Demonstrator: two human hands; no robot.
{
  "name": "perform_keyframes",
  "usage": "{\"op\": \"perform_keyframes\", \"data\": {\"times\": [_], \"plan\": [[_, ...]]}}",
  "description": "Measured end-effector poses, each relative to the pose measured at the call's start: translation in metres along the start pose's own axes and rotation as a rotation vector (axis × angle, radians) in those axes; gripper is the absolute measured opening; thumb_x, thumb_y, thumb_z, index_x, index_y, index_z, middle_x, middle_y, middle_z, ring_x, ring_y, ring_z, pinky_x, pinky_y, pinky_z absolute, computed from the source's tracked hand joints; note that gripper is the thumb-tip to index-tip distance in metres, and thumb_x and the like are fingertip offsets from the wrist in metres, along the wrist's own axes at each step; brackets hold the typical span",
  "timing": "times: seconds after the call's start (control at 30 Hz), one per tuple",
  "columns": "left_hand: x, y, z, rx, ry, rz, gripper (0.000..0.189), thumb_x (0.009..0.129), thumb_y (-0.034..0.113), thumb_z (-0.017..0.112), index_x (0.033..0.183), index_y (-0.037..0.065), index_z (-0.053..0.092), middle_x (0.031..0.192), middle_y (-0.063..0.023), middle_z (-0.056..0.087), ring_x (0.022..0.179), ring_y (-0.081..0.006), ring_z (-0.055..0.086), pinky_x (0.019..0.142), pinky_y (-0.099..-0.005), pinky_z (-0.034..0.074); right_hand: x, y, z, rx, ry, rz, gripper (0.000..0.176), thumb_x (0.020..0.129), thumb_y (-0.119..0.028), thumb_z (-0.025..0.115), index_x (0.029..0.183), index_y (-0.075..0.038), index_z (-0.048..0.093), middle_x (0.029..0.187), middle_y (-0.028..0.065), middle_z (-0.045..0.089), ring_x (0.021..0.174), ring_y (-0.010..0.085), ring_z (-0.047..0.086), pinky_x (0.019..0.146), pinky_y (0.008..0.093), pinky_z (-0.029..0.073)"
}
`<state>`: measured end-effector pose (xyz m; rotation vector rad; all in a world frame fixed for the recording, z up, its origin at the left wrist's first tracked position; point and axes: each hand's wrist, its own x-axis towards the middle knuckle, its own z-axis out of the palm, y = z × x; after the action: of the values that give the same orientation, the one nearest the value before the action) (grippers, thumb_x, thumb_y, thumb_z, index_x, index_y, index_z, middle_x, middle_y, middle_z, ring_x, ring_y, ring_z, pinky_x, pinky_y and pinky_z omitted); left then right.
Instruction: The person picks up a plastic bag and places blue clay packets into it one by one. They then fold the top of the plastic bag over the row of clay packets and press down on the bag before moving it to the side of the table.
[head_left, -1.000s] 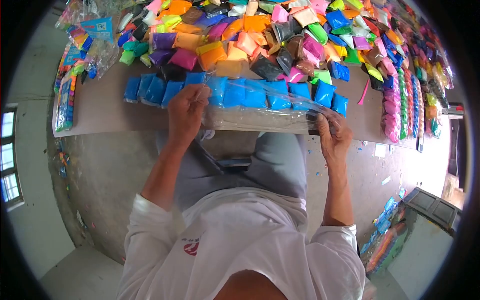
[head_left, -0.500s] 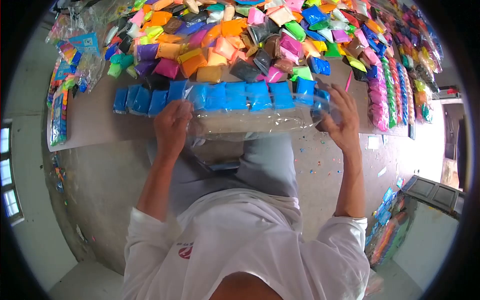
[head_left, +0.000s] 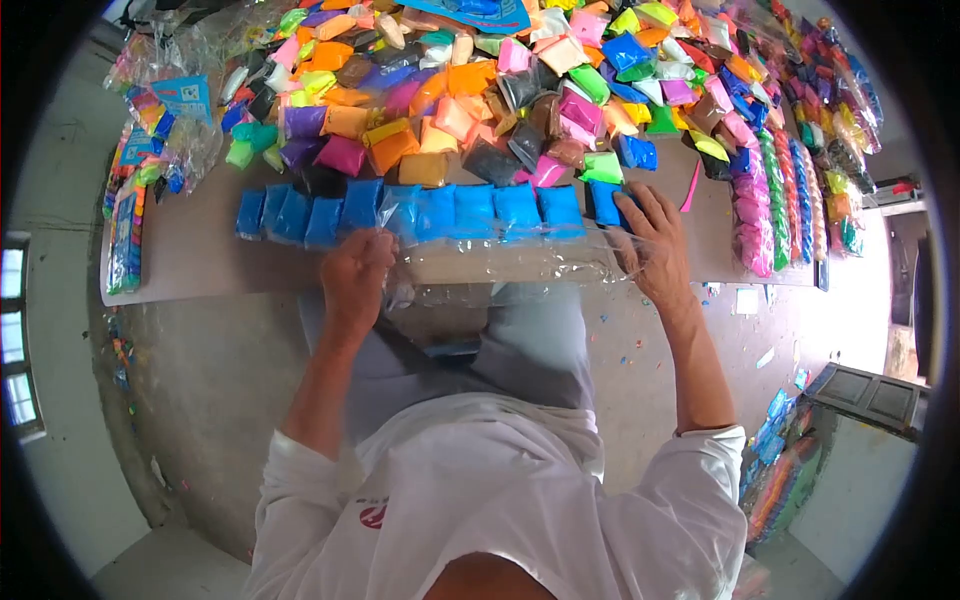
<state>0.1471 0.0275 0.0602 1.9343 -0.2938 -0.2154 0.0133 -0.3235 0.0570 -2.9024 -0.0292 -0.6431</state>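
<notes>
A clear plastic bag is kept taut beside the blue packet row, mid-frame. It is pinched in the left hand and pinned under the right hand, whose fingers are spread flat.

my white shirt, sleeves pushed up | small red logo at 7 o'clock | grey trousers | left hand, right hand bare

A row of packets lay across the table, with a heap of packets behind it. Nearer, a clear sleeve stretched from the left hand to the right hand.
</notes>
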Motion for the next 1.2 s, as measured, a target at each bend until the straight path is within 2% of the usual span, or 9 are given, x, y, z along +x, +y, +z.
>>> {"op": "perform_keyframes", "data": {"times": [0.53, 0.63, 0.7, 0.77, 0.9, 0.93, 1.0, 1.1, 1.2], "plan": [[0.0, -0.007, 0.008, -0.082, -0.012, 0.089, 0.018, 0.092, 0.014, 0.061, 0.096, -0.002, 0.065, 0.077, -0.0036, 0.063, 0.071, -0.0085, 0.057, 0.068, -0.0239, 0.047, 0.015, 0.006, 0.009, 0.017, 0.017, -0.04, 0.04, 0.083, -0.018, 0.065, 0.122, -0.01, 0.058, 0.112, 0.0146, 0.06, 0.098, 0.0338, 0.057, 0.083, 0.0425, 0.048], [0.001, -0.013, 0.011, -0.061, -0.003, 0.099, 0.017, 0.092, 0.014, 0.061, 0.098, -0.002, 0.065, 0.076, -0.0041, 0.062, 0.071, -0.0094, 0.057, 0.068, -0.0247, 0.047, 0.012, 0.01, 0.011, 0.137, 0.174, 0.176, 0.021, 0.09, -0.016, 0.059, 0.109, -0.005, 0.061, 0.096, 0.0143, 0.063, 0.081, 0.0304, 0.061, 0.073, 0.0411, 0.05], [0.003, -0.017, 0.013, -0.075, 0.025, 0.19, 0.018, 0.091, 0.015, 0.061, 0.098, -0.001, 0.065, 0.076, -0.004, 0.062, 0.071, -0.0101, 0.057, 0.068, -0.025, 0.046, -0.001, 0.024, 0.008, 0.322, 0.231, 0.558, 0.02, 0.094, -0.02, 0.057, 0.105, -0.004, 0.061, 0.084, 0.0109, 0.064, 0.075, 0.0219, 0.061, 0.067, 0.0368, 0.049], [0.004, -0.017, 0.013, -0.072, 0.014, 0.189, 0.018, 0.091, 0.015, 0.062, 0.098, -0.001, 0.065, 0.076, -0.0041, 0.062, 0.071, -0.0103, 0.057, 0.068, -0.025, 0.046, -0.017, 0.053, -0.009, 0.272, 0.475, 0.565, 0.022, 0.097, -0.024, 0.055, 0.097, -0.004, 0.065, 0.082, 0.004, 0.066, 0.071, 0.0118, 0.062, 0.054, 0.0264, 0.044], [0.003, -0.008, 0.017, -0.097, 0.054, 0.187, 0.025, 0.096, 0.024, 0.06, 0.091, 0.0, 0.064, 0.076, -0.0003, 0.061, 0.072, -0.0057, 0.054, 0.066, -0.0209, 0.044, -0.03, 0.003, -0.086, 0.912, 0.747, 0.964, 0.029, 0.094, -0.032, 0.057, 0.102, -0.003, 0.058, 0.089, 0.0092, 0.065, 0.073, 0.0147, 0.065, 0.054, 0.0244, 0.046], [0.002, -0.006, 0.018, -0.094, 0.06, 0.18, 0.025, 0.096, 0.024, 0.06, 0.091, 0.0, 0.064, 0.076, -0.0003, 0.061, 0.072, -0.0057, 0.054, 0.066, -0.0209, 0.044, -0.051, 0.007, -0.098, 1.055, 0.675, 0.925, 0.041, 0.093, -0.033, 0.059, 0.116, 0.001, 0.055, 0.107, 0.0156, 0.063, 0.088, 0.0194, 0.064, 0.066, 0.0302, 0.053], [0.002, -0.005, 0.018, -0.076, 0.05, 0.173, 0.022, 0.095, 0.02, 0.06, 0.094, -0.001, 0.066, 0.078, -0.0007, 0.062, 0.073, -0.006, 0.055, 0.066, -0.0212, 0.045, -0.052, -0.028, -0.114, 1.225, 0.582, 0.856, 0.044, 0.093, -0.03, 0.061, 0.121, 0.003, 0.052, 0.104, 0.0148, 0.063, 0.088, 0.0204, 0.064, 0.067, 0.0311, 0.054], [0.003, -0.009, 0.022, -0.124, 0.039, 0.228, 0.019, 0.095, 0.018, 0.06, 0.095, -0.001, 0.066, 0.08, -0.0013, 0.064, 0.073, -0.0065, 0.056, 0.067, -0.0221, 0.046, -0.042, -0.072, -0.106, 1.21, 0.307, 0.838, 0.023, 0.089, -0.027, 0.066, 0.094, -0.005, 0.063, 0.076, 0.0001, 0.057, 0.059, 0.0081, 0.054, 0.045, 0.0232, 0.043], [0.002, -0.008, 0.027, -0.18, 0.035, 0.244, 0.019, 0.094, 0.016, 0.06, 0.096, -0.002, 0.067, 0.08, -0.0018, 0.064, 0.074, -0.0068, 0.056, 0.067, -0.0233, 0.046, -0.005, -0.106, -0.095, 1.063, 0.006, 0.733, 0.016, 0.088, -0.017, 0.064, 0.082, -0.002, 0.065, 0.069, -0.0022, 0.055, 0.058, 0.0055, 0.048, 0.049, 0.022, 0.037]]}}
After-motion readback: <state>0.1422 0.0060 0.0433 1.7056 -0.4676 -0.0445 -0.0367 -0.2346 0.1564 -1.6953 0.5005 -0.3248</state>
